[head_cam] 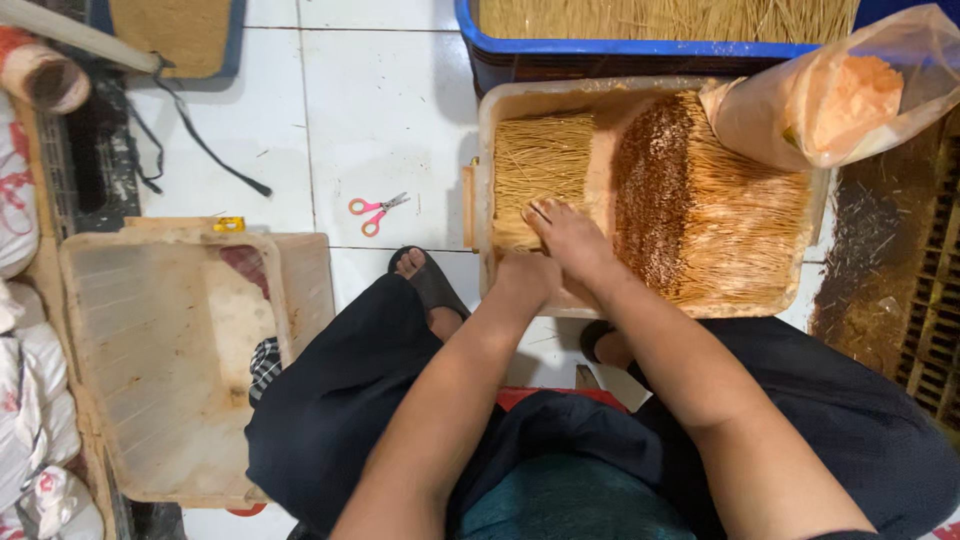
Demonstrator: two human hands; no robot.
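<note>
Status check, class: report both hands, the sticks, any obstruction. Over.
Left hand and right hand on thin sticks in tray. Powder bag overhangs tray corner. Scissors lie apart.

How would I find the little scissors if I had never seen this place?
Start at the big tray of thin sticks where the hands work, then look just left of it on the white tiled floor. The scissors lie there alone, near a sandalled foot. They are the only small thing with bright pink handles.
</note>
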